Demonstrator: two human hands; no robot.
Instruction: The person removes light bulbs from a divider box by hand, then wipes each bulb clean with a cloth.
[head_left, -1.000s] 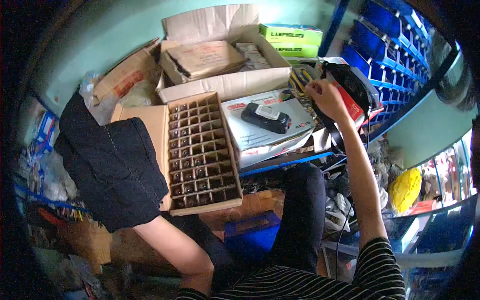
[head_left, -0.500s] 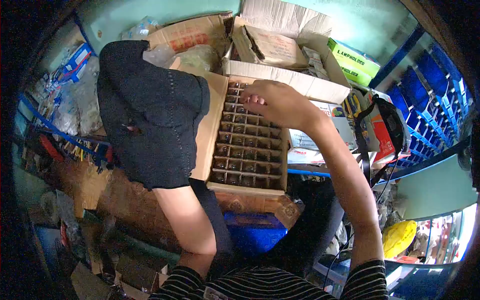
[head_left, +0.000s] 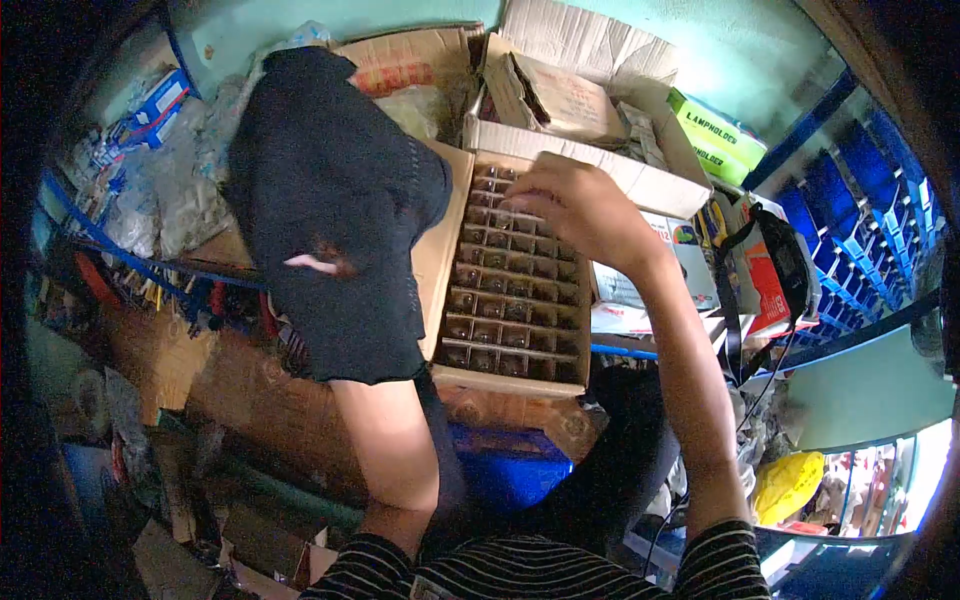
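One carton [head_left: 510, 382] | right hand [head_left: 583, 208] above, half-curled | left hand [head_left: 318, 264] beside, under cloth [head_left: 330, 170] | holds unclear

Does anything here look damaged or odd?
Yes. A pale pink patch shows in the black cloth over the left arm, perhaps skin through a hole. The small carton in the open box gapes along one edge. I see no spill.
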